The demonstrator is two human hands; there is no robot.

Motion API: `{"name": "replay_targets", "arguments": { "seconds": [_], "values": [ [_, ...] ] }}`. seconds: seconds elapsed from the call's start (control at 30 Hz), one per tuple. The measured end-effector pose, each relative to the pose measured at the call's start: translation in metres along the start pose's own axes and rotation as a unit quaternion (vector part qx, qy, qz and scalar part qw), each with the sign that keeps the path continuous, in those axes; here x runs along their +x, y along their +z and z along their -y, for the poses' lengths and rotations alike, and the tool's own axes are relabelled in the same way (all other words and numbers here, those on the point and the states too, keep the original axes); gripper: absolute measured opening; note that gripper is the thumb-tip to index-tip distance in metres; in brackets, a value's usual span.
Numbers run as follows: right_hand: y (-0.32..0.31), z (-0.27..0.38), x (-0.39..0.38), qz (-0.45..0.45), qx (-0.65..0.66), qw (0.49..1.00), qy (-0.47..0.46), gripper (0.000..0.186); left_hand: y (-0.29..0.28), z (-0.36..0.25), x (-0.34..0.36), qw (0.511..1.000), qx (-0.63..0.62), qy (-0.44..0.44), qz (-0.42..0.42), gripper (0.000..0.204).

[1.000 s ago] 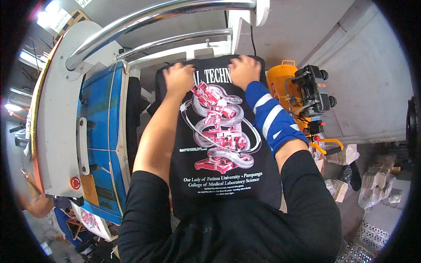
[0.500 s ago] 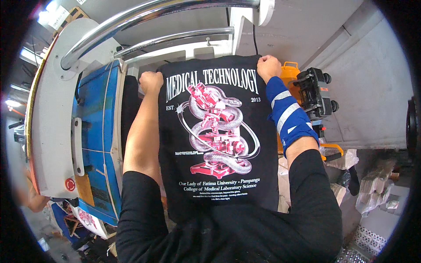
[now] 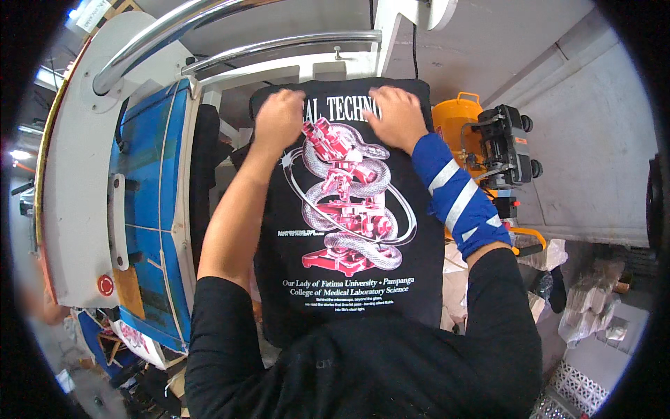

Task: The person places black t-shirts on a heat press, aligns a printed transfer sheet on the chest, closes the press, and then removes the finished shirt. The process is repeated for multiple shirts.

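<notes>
A black T-shirt (image 3: 419, 230) lies spread in front of me over a flat board, its edges hanging at the sides. On its front is a red-and-white print (image 3: 349, 195) of a microscope with a snake wound round it, with white lettering above and below. My left hand (image 3: 280, 120) is over the upper left of the shirt, fingers slightly blurred and covering part of the top lettering. Over the upper right is my right hand (image 3: 396, 120), its thumb apart from the fingers. Neither hand holds a fold of cloth. A blue wrap with pale stripes (image 3: 460, 195) covers my right forearm.
On the left stands a press machine with a blue padded panel (image 3: 150, 209), a red button (image 3: 105, 285) and chrome bars (image 3: 279, 47). An orange tank with a black unit (image 3: 504, 145) is at right. Plastic-wrapped bundles (image 3: 593, 300) lie beyond it.
Both hands have left the shirt's upper corners and moved inward over the top lettering. The top edge of the shirt now lies behind them, and the view has shifted slightly.
</notes>
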State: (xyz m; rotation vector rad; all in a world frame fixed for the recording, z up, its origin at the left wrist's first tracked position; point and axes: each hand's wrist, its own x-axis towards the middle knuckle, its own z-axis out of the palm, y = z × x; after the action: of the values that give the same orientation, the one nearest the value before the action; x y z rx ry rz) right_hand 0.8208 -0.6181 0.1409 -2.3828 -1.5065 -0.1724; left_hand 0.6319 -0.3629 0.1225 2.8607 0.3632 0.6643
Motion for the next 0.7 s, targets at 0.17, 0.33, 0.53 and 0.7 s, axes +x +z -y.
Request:
{"name": "replay_targets", "arguments": {
  "seconds": [0.17,0.33,0.53,0.7],
  "values": [
    [-0.003,-0.009,-0.011,-0.009,-0.053,0.987,0.151,0.063,-0.013,0.003,-0.012,0.992,0.048,-0.113,-0.036,0.034],
    [-0.034,0.047,-0.105,-0.053,-0.012,0.993,0.104,0.066,-0.075,-0.06,-0.105,0.976,-0.084,-0.165,-0.117,0.042],
    [-0.066,0.182,-0.333,0.079,0.071,0.994,-0.015,0.067,-0.119,-0.204,-0.331,0.993,-0.058,0.037,0.098,0.053],
    [-0.077,0.225,-0.397,0.058,0.013,0.993,0.102,0.06,-0.136,-0.21,-0.386,0.992,-0.057,0.026,0.111,0.058]
  ]
}}
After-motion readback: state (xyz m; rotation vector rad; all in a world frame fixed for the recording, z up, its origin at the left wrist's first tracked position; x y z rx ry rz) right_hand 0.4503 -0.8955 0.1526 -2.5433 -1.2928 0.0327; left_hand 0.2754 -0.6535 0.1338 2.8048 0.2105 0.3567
